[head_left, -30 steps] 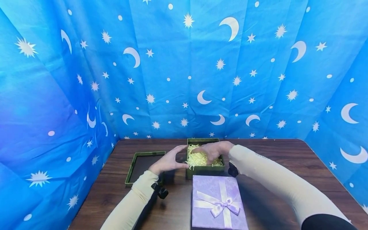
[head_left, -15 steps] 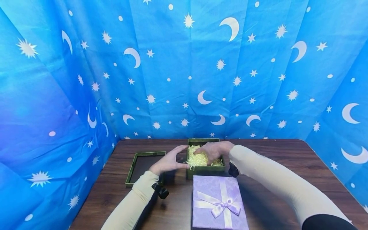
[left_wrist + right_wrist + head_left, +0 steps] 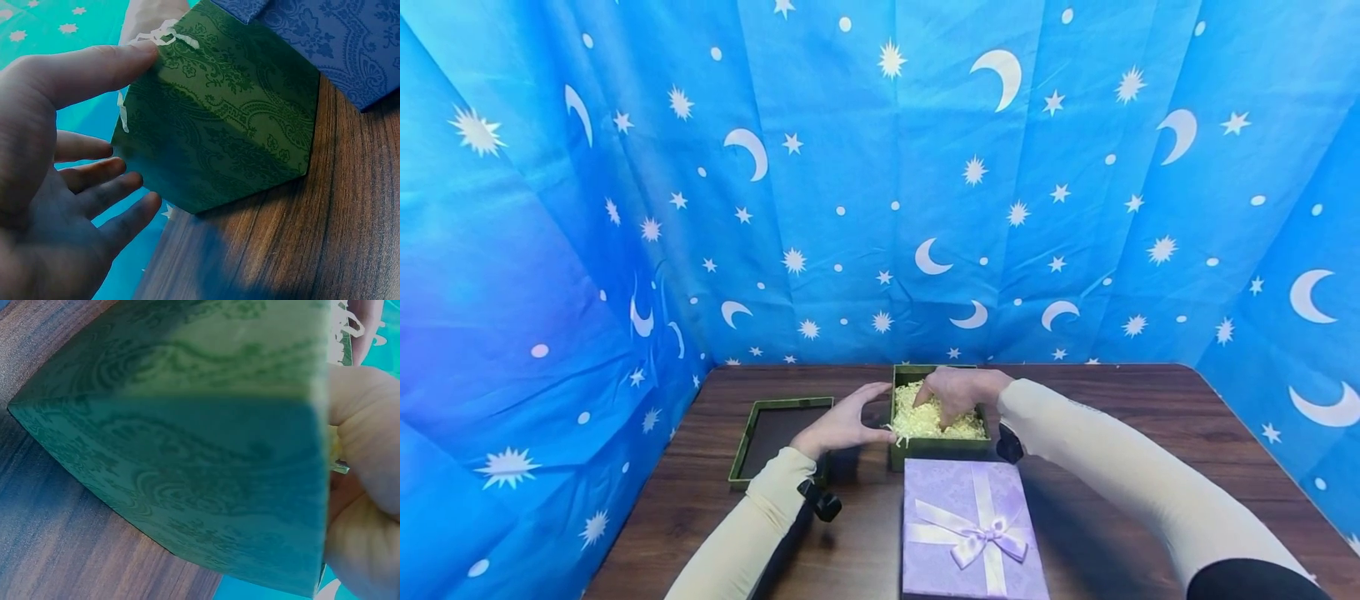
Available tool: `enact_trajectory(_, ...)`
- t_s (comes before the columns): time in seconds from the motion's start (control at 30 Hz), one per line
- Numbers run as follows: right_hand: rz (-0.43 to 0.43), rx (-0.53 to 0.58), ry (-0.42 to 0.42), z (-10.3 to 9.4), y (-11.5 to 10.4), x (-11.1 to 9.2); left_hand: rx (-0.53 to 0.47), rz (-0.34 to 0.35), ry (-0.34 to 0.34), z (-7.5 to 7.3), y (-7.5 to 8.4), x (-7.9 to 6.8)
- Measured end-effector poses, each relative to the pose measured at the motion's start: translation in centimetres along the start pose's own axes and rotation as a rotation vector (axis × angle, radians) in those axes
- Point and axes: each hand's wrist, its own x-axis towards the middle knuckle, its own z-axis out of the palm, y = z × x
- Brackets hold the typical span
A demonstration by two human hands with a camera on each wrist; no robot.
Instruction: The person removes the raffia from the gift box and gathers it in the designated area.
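A green patterned box (image 3: 940, 452) stands near the back of the table, filled with pale yellow shredded paper (image 3: 917, 423). From above, my right hand (image 3: 958, 393) reaches into it, fingertips sunk in the shreds and hidden; I cannot tell whether they pinch any. My left hand (image 3: 841, 423) is at the box's left side, fingers spread. In the left wrist view its thumb (image 3: 103, 72) lies at the rim beside some loose paper strands, the other fingers along the side wall. The right wrist view shows the box's outer walls (image 3: 206, 462), with part of the right hand behind the rim.
A green box lid (image 3: 782, 433) lies upturned on the dark wooden table (image 3: 1112, 433), left of the box. Close in front of the box sits a purple gift box (image 3: 951, 508) with a ribbon bow. Blue star-and-moon cloth (image 3: 850, 167) hangs around the table's back and sides.
My right hand has shifted slightly within the box, and the shredded paper now fills more of the front right corner. The left hand stays at the box's side.
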Motion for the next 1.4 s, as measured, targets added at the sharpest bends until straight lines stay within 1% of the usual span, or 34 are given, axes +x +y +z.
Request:
enact_trajectory(0.33,-0.009,0.01,0.043,-0.1,-0.1,-0.2,-0.029,-0.02,-0.006,0.1,0.1,-0.1)
enact_trajectory(0.5,-0.017,0.014,0.059,-0.2,0.1,-0.2,-0.047,0.004,-0.004,0.2,0.0,0.0)
enact_trajectory(0.6,-0.025,0.015,0.063,-0.2,0.2,-0.2,-0.043,0.003,-0.004,0.2,-0.1,0.0)
enact_trajectory(0.73,-0.065,-0.006,0.09,-0.2,0.4,-0.3,-0.043,-0.003,-0.004,0.3,-0.1,0.0)
enact_trajectory(0.87,-0.102,0.015,0.124,-0.3,0.4,-0.6,-0.056,-0.001,-0.008,0.3,0.0,-0.2)
enact_trajectory(0.97,-0.099,0.036,0.146,-0.6,0.3,-0.9,-0.066,0.006,-0.013,0.3,0.0,-0.2)
enact_trajectory(1.03,-0.079,0.046,0.153,-0.9,0.3,-1.1,-0.066,0.008,-0.014,0.3,0.0,-0.1)
enact_trajectory(1.17,-0.061,0.03,0.185,-1.5,0.5,-1.5,-0.071,0.011,-0.017,0.3,0.0,-0.1)
enact_trajectory(1.27,-0.074,0.054,0.21,-1.8,0.8,-1.8,-0.074,0.009,-0.022,0.3,0.0,-0.1)
enact_trajectory(1.4,-0.089,0.126,0.237,-2.2,1.1,-2.1,-0.08,0.005,-0.032,0.2,0.0,-0.2)
